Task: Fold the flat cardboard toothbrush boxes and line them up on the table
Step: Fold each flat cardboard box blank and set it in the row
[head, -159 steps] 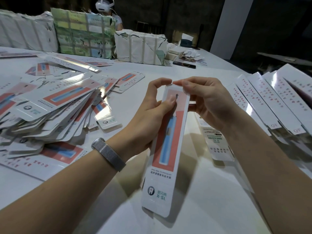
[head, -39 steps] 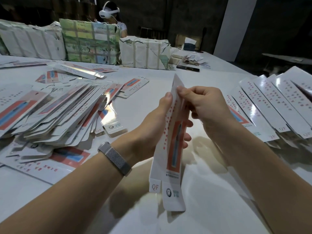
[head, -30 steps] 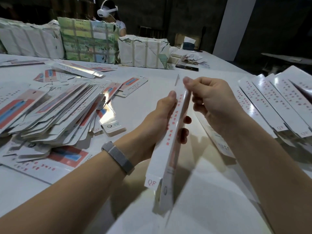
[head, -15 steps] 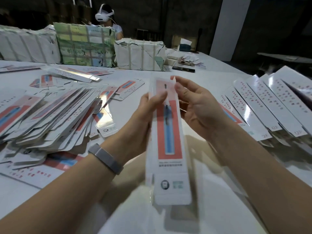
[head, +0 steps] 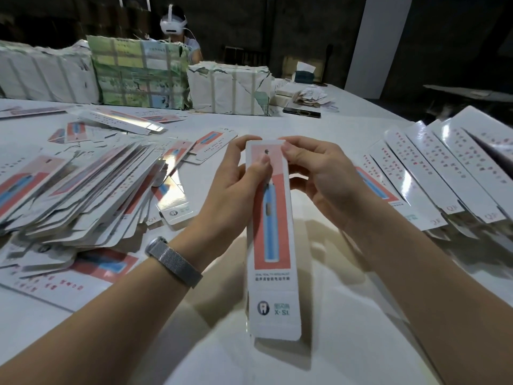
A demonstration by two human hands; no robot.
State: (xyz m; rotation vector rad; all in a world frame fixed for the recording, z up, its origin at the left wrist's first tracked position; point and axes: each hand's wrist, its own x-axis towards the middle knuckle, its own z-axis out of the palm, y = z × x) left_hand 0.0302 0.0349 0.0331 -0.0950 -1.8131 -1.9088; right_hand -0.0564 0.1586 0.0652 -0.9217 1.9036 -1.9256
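Observation:
A long white toothbrush box (head: 273, 268) with a red panel and a blue brush picture hangs above the white table (head: 319, 315), front face toward me. My left hand (head: 236, 190) grips its upper left side, thumb lying on the front. My right hand (head: 319, 173) pinches the top right corner. A big heap of flat boxes (head: 77, 190) lies on the left. On the right, folded boxes (head: 444, 173) lie side by side in a row, text sides up.
Wrapped paper bundles (head: 230, 88) and a green printed bundle (head: 138, 76) stand along the far edge. A person in a white headset (head: 173, 26) sits behind them. A dark phone (head: 302, 112) and paper scraps (head: 311, 95) lie at the back right.
The box turned from edge-on to front face toward me. Both hands shifted to its top end, and it now hangs steadier in the middle.

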